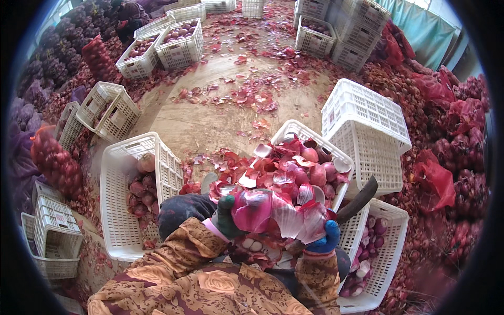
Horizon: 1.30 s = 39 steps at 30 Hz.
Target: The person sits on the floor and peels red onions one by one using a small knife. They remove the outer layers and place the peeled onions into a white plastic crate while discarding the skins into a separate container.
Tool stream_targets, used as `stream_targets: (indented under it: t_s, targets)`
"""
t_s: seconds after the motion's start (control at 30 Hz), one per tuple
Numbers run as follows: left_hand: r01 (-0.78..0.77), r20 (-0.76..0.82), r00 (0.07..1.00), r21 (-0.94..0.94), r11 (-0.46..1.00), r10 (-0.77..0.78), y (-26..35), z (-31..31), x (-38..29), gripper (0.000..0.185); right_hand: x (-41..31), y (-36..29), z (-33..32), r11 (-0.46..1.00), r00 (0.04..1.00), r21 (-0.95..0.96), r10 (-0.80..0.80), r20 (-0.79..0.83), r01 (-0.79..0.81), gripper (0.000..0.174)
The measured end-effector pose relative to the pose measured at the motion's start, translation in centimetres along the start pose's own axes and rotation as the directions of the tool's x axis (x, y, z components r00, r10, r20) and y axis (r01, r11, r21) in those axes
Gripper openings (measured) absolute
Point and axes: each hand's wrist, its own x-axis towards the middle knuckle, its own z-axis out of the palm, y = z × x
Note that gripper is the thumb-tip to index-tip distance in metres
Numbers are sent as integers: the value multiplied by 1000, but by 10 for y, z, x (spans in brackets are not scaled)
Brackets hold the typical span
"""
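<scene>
My left hand (226,218), in a dark green glove, is closed on a large red onion (252,211) at its left side. In a blue glove, my right hand (326,238) grips a curved dark tool (360,199), whose kind I cannot tell, and pinches the end of a strip of onion skin (289,218). The strip stretches from the onion across to the right hand. Just beyond the hands stands a white plastic crate (293,126) heaped with red onions and loose skins. More skins and pale onion pieces lie between my arms, partly hidden.
To my left is a white crate (130,146) holding onions; at right another (399,236) holds purple onions. Upturned and stacked crates (366,106) stand beyond it. Onion heaps, red net sacks (57,161) and scattered skins line both sides. A person (134,13) sits at the far left.
</scene>
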Motion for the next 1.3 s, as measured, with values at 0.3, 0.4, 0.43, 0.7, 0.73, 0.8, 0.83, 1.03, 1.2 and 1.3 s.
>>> stream_targets:
  t_s: [0.3,0.4,0.43,0.7,0.73,0.8,0.83,1.03,1.2,1.3]
  targets:
    - [-197,212,977,868,457,19,36,64,7,82,-14,-37,11,960,967,-136,-253,-33,247,53]
    - [-250,172,968,716,652,183,36,65,-14,94,-20,-54,-51,609,990,-792,-136,-48,46,47]
    - [-227,152,972,381,896,182,35,54,-16,98,-13,-40,-17,466,964,-874,-141,-227,-137,38]
    - [-171,219,975,867,467,-49,39,70,-16,106,5,17,38,442,988,-888,-137,76,130,68]
    - [-144,206,974,879,454,-90,36,76,-16,106,5,22,46,296,988,-947,-127,93,127,69]
    - [-114,192,971,898,425,-145,29,89,-16,108,6,30,46,139,987,-982,-109,114,129,64]
    - [-114,193,969,902,416,-155,27,91,-16,109,3,30,42,303,998,-953,-60,8,26,59]
    - [29,8,999,677,735,-46,3,81,-21,102,-11,21,49,678,955,-673,186,-231,-295,27]
    - [220,-251,968,830,513,-9,-8,74,-28,89,-10,25,36,539,973,-816,37,-227,-210,24]
    - [81,-114,986,966,245,125,-17,68,-25,90,-14,36,29,331,994,-942,-72,-88,-60,23]
